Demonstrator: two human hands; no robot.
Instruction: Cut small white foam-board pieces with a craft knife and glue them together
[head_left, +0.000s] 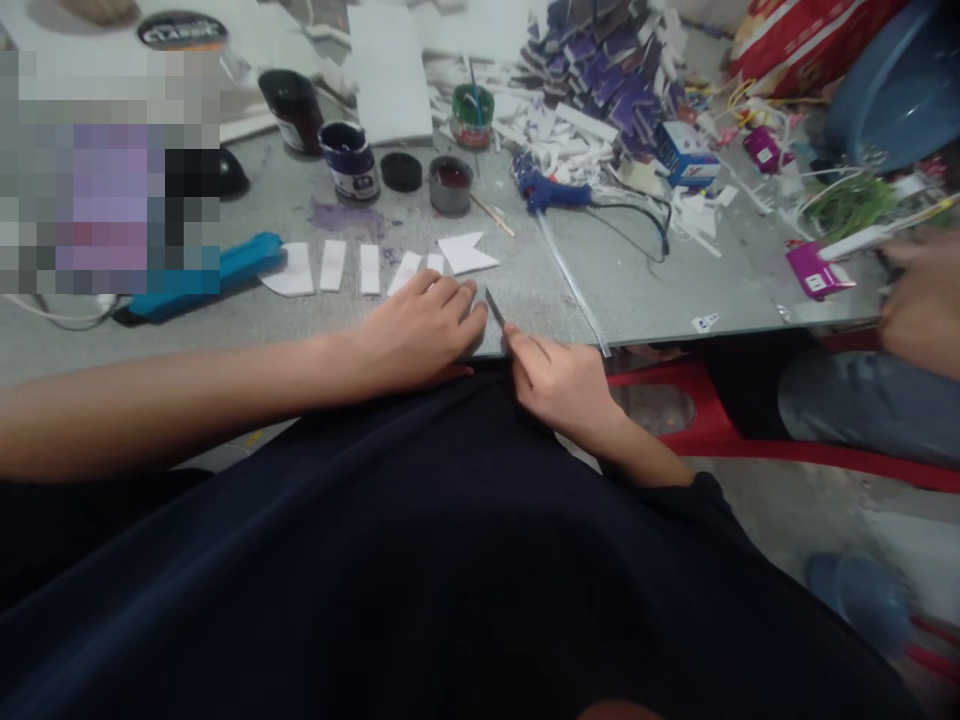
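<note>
My left hand (424,328) lies palm down at the near edge of the grey table (660,290), fingers together and pressing on something hidden beneath them. My right hand (559,385) is closed around a thin craft knife (495,308), whose blade points up and left toward the left fingertips. Just beyond the left hand lies a row of several white cut pieces (332,266), ending in a white arrow-shaped piece (465,253).
Paint jars (349,160), a black lid (401,172) and a small cup (451,185) stand behind the pieces. A blue glue gun (544,190) with cord, a blue flat tool (225,272), purple and white scraps (607,70) and another person's arm (922,300) fill the right side.
</note>
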